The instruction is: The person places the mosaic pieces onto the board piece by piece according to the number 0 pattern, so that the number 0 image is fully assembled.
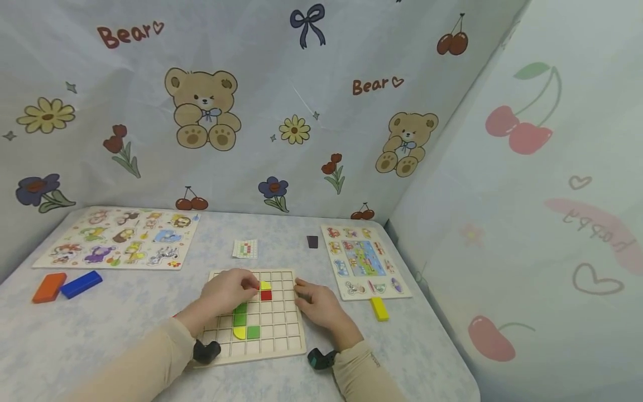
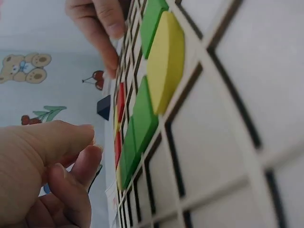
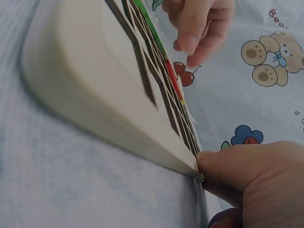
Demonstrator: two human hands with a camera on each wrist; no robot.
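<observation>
A wooden grid board [image 1: 281, 350] lies on the table with coloured pieces in its cells. My left hand [image 1: 228, 292] is over its upper left part, fingers loosely curled and fingertips beside a red piece [image 2: 118, 145]. Nothing shows between thumb and forefinger in the left wrist view. Green squares [image 1: 240, 320] run below that hand to a rounded yellow piece [image 1: 239, 333], with another green square [image 1: 253, 332] beside it. Right of the fingertips are a yellow piece [image 1: 265, 285] and a red square [image 1: 266, 295]. My right hand [image 1: 321, 306] grips the board's right edge between thumb and fingers.
Behind the board lie a small pattern card [image 1: 245, 249] and a dark piece [image 1: 312, 242]. An animal puzzle [image 1: 118, 237] is at the back left, another picture puzzle [image 1: 364, 262] at the right. Orange [image 1: 49, 287], blue [image 1: 81, 285] and yellow [image 1: 379, 309] blocks lie at the sides.
</observation>
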